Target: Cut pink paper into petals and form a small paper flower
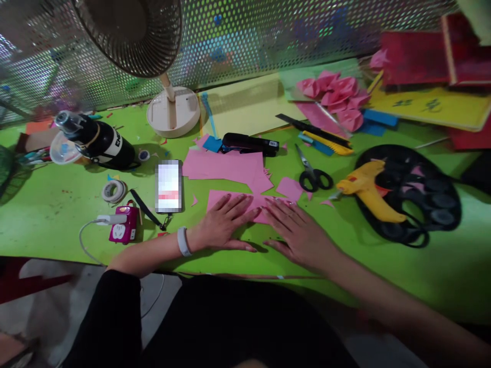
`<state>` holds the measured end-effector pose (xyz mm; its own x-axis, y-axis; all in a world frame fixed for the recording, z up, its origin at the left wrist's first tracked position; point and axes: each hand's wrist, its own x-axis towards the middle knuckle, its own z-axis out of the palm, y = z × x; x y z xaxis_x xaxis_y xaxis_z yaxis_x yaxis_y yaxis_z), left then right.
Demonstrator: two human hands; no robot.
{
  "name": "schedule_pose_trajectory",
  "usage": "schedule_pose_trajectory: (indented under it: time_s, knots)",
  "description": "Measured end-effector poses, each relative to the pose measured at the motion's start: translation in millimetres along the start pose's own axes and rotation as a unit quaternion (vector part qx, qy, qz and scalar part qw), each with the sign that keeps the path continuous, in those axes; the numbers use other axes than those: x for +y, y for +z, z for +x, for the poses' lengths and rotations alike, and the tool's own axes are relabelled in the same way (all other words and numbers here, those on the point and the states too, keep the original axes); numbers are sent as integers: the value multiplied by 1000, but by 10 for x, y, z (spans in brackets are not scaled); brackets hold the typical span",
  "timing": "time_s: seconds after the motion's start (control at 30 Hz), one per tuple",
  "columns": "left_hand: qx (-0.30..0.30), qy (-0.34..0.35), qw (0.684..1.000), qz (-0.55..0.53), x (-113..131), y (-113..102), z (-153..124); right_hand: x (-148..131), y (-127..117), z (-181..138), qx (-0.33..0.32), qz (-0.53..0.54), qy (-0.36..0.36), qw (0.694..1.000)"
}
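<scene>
A strip of pink paper (215, 197) lies flat near the front of the green table. My left hand (226, 222) rests on its left part with the fingers stretched out. On the right part lies my right hand (289, 225), also flat, its fingertips close to those of the left. Both palms partly cover the paper. Just beyond them is a stack of pink paper sheets (224, 164), with a black stapler (251, 144) behind it. Scissors (312, 174) with black handles lie beyond my right hand, beside a small pink paper piece (289, 188).
To the right, a yellow glue gun (374, 191) rests on a black palette (441, 194). Pink paper flowers (333, 94) and cutter knives (318, 134) lie farther back. On the left are a phone (169, 185), tape roll (114, 191), purple plug adapter (125, 225), black bottle (99, 140) and fan (173, 110).
</scene>
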<state>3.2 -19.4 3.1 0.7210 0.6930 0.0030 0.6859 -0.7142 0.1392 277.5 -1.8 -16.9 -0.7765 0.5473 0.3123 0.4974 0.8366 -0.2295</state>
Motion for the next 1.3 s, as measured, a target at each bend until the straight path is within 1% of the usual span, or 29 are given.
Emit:
schedule_pose_trajectory:
  time_s: [0.17,0.43,0.6,0.87,1.1,1.3]
  knots:
    - [11,2,1000,5,6,-10,-1,-4,9,2,-4,-4,8,1000]
    - [9,1,1000,2,3,-15,10,4,17,6,-6,0,12,1000]
    - [23,1,1000,4,-7,-5,8,9,26,1,-6,2,12,1000]
    - [-11,-9,1000,8,2,16,7,8,24,10,-3,-12,2,1000]
    - [-12,-7,1000,5,7,-34,24,-12,8,36,17,-33,0,999]
    - [-8,-3,1000,3,-16,-35,23,-97,-34,40,32,-37,-32,998]
